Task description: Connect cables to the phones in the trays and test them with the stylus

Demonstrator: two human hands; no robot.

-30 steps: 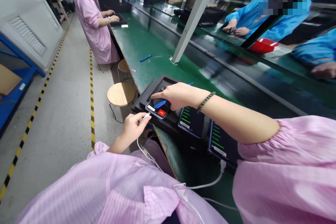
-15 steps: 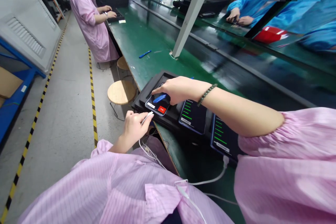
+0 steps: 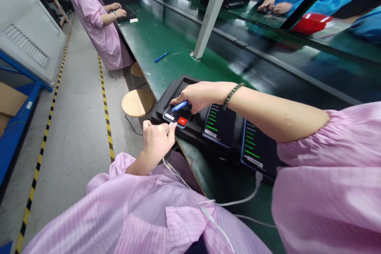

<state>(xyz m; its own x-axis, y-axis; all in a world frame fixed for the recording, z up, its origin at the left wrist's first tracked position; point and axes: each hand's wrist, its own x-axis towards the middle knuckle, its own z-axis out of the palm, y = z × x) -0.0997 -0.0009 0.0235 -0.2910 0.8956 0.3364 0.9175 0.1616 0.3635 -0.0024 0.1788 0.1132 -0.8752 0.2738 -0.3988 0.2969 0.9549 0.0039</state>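
My left hand (image 3: 157, 141) is closed on a white cable plug (image 3: 172, 125), held at the bottom edge of the left phone (image 3: 182, 122). Whether the plug sits in the port, I cannot tell. My right hand (image 3: 198, 96) reaches over that phone from the right, index finger stretched onto its upper screen. A blue pen (image 3: 179, 106) is tucked in the same hand's fingers. The phone lies in a black tray (image 3: 158, 112) and shows a red box on its screen. Two more phones, the middle one (image 3: 223, 129) and the right one (image 3: 253, 143), show green lines of text.
A white cable (image 3: 250, 199) runs from the right phone across my lap. Another blue pen (image 3: 161, 56) lies on the green bench (image 3: 145, 39). A grey post (image 3: 210, 18) rises from the bench. Wooden stools (image 3: 137, 103) stand at left. A co-worker in pink (image 3: 92, 20) works farther along.
My left hand has brought the plug up to the phone's bottom edge. The right hand stays over the screen with its pen. The whole view has shifted slightly.
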